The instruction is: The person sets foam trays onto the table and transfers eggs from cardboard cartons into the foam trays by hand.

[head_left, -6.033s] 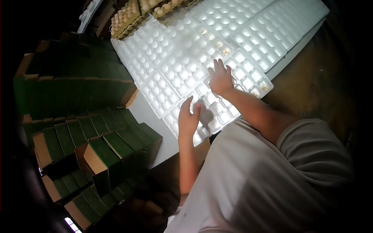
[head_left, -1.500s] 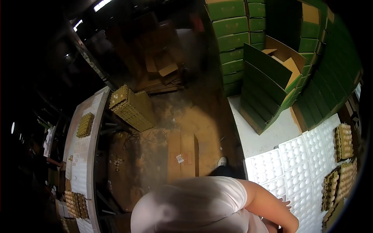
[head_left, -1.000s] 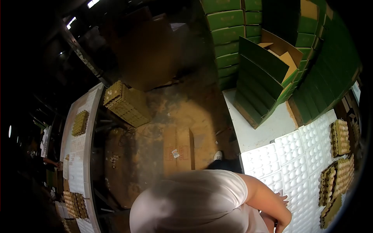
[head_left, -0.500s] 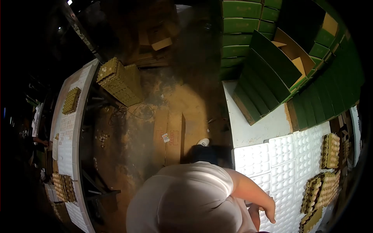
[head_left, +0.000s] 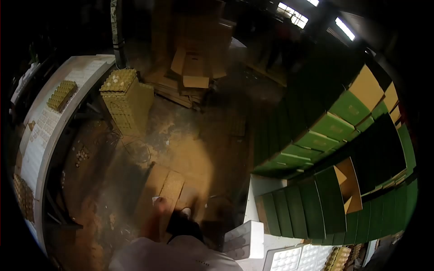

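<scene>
My left hand (head_left: 160,207) is stretched out in front of my body, above a flat brown cardboard box (head_left: 174,183) on the floor. Motion and dim light smear its fingers, so I cannot make out whether it holds anything. My right hand does not show. A white foam egg tray (head_left: 253,239), or several together, stands on edge beside my torso at the near end of the worktable. Whether my right hand is behind it is hidden. More white foam trays (head_left: 289,259) lie flat on the table just beyond.
Green cartons (head_left: 312,207) stand on the right table, with stacked green boxes (head_left: 334,117) behind. Cardboard egg trays (head_left: 337,259) sit at lower right. To the left are a long table (head_left: 68,106) and a tall egg-tray stack (head_left: 129,106). An open carton (head_left: 194,72) lies ahead.
My view and body have turned toward the right-hand boxes. An arm has left the foam trays, my left hand now shows over the floor box, and a white foam tray stands upright beside me.
</scene>
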`<state>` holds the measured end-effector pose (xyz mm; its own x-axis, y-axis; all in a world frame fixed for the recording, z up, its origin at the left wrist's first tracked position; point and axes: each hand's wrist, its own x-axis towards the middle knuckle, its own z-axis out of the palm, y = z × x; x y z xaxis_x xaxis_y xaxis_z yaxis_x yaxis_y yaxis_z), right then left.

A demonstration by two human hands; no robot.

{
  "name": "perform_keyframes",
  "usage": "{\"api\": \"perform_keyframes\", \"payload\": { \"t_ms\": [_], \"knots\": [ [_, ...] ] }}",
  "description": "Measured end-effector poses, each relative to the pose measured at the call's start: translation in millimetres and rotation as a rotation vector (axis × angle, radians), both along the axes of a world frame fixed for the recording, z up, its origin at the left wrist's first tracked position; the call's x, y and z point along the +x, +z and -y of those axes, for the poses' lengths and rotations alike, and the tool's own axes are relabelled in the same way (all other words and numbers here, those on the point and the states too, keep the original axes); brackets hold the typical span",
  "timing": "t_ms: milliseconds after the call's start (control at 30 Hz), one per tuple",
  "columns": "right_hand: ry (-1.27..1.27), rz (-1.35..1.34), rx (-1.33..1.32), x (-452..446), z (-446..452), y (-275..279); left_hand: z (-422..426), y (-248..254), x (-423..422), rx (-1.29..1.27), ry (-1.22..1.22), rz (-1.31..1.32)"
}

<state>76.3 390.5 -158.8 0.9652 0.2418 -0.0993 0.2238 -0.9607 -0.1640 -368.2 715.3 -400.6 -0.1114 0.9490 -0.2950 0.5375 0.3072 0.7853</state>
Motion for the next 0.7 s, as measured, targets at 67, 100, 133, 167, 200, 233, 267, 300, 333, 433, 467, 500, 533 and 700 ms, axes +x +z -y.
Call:
{"api": "perform_keyframes", "payload": {
  "t_ms": [67, 100, 133, 167, 200, 233, 267, 300, 333, 433, 467, 500, 533, 700],
  "knots": [
    [0.112, -0.036, 0.029, -1, -66, 10, 15, 28, -98, -0.169, 0.190, -0.154],
    [0.150, -0.053, 0.039, -1, -94, 14, 27, 46, -132, -0.210, 0.237, -0.196],
    [0.182, -0.072, 0.046, -1, -118, 17, 42, 62, -153, -0.262, 0.262, -0.226],
    [0.205, -0.085, 0.056, 0, -140, 18, 53, 72, -171, -0.361, 0.049, -0.365],
    [0.223, -0.099, 0.059, 1, -156, 19, 73, 79, -172, -0.590, 0.171, -0.426],
    [0.237, -0.114, 0.060, 1, -168, 20, 93, 80, -173, -0.640, 0.178, -0.439],
    [0.244, -0.130, 0.062, 2, -176, 21, 114, 69, -170, -0.677, 0.126, -0.501],
    [0.243, -0.135, 0.058, 3, -184, 20, 133, 58, -165, -0.646, -0.168, -0.573],
    [0.245, -0.153, 0.058, 1, -186, 23, 141, 54, -139, -0.749, -0.160, -0.527],
    [0.248, -0.180, 0.059, 1, -188, 22, 117, 43, -59, -0.761, -0.388, -0.437],
    [0.250, -0.184, 0.066, 1, -190, 20, 107, 38, -36, -0.731, -0.461, -0.421],
    [0.254, -0.184, 0.067, 2, -188, 20, 101, 36, -17, -0.695, -0.535, -0.410],
    [0.258, -0.188, 0.071, 3, -187, 18, 96, 34, -3, -0.662, -0.596, -0.399],
    [0.277, -0.218, 0.097, 5, -162, 10, 48, 43, 10, -0.519, -0.406, -0.352]
  ]
}}
